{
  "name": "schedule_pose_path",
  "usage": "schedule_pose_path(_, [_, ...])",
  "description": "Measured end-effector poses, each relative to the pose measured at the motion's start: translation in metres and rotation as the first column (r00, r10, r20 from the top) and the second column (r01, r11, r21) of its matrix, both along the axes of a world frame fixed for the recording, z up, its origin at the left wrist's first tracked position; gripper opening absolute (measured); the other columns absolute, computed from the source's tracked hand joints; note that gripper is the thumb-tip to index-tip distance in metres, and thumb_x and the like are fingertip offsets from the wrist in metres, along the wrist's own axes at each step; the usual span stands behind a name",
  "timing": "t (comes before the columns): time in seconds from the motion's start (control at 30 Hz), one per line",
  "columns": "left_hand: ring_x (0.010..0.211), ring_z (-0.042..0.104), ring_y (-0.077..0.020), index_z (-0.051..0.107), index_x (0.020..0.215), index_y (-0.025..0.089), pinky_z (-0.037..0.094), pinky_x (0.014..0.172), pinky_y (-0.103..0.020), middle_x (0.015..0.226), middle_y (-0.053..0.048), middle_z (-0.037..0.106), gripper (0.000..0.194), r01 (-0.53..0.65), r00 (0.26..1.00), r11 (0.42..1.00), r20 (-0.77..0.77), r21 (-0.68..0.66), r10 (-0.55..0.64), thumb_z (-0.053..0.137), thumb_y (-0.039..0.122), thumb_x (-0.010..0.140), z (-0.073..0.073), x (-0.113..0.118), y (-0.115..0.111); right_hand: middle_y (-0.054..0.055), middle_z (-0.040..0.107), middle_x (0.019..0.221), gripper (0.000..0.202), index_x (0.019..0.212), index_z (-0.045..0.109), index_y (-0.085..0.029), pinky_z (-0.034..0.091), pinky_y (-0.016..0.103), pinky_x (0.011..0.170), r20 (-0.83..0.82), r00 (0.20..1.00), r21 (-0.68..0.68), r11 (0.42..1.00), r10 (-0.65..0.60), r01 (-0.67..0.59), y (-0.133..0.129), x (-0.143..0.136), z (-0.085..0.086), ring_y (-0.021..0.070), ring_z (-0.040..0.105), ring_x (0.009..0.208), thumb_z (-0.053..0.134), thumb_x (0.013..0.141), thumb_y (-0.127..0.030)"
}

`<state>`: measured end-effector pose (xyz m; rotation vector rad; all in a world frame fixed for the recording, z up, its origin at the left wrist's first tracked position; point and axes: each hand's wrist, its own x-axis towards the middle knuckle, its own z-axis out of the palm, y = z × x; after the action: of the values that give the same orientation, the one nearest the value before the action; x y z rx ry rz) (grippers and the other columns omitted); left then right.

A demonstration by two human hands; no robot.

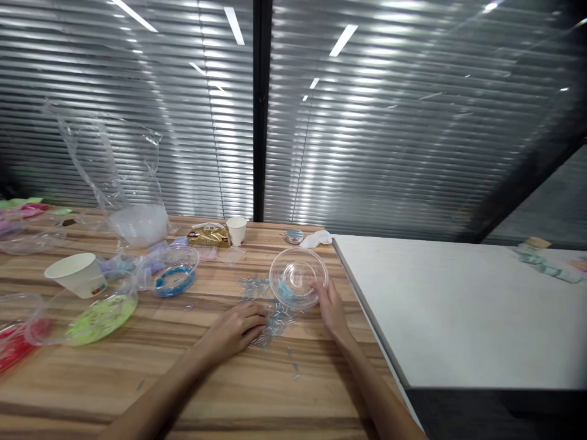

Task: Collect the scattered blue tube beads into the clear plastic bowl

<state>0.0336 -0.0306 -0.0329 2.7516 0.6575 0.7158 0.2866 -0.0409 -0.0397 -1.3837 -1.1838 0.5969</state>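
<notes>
Beads, small clear tubes, lie scattered on the wooden table just in front of a clear plastic bowl. We judge them light, hard, slippery and apt to roll; better swept together than pinched singly. Our left hand lies flat on the pile, fingers spread, gripping nothing. Our right hand holds the bowl's near rim; the bowl looks thin and light, tilted toward the beads. They glint pale blue-silver.
</notes>
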Motion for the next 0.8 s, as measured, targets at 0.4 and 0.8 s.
schedule_pose_path(0.4, [0.098, 0.062, -0.0189, 0.064, 0.089, 0.019, 0.048, 0.087, -0.031, 0.102, -0.006, 0.068, 0.018, 0.035, 0.998, 0.998, 0.047, -0.052, -0.033, 0.048, 0.019, 0.096, 0.001, 0.0, 0.003, 0.008, 0.066, 0.102, 0.045, 0.108, 0.059, -0.019, 0.044, 0.037, 0.086, 0.051, 0.998, -0.007, 1.0, 0.021, -0.02, 0.0, 0.0, 0.004, 0.0271, 0.06, 0.094, 0.044, 0.085, -0.055])
schedule_pose_path(0.8, [0.099, 0.059, -0.0182, 0.06, 0.089, 0.019, 0.045, 0.088, -0.03, 0.103, -0.004, 0.066, 0.01, -0.005, 0.996, 0.982, 0.083, -0.188, 0.021, 0.052, 0.015, 0.093, -0.007, -0.006, 0.01, 0.011, 0.066, 0.108, 0.043, 0.102, 0.06, -0.017, 0.044, 0.037, 0.088, 0.029, 0.999, 0.034, 0.999, 0.013, -0.014, 0.005, -0.004, 0.005, 0.0277, 0.06, 0.099, 0.044, 0.084, -0.054])
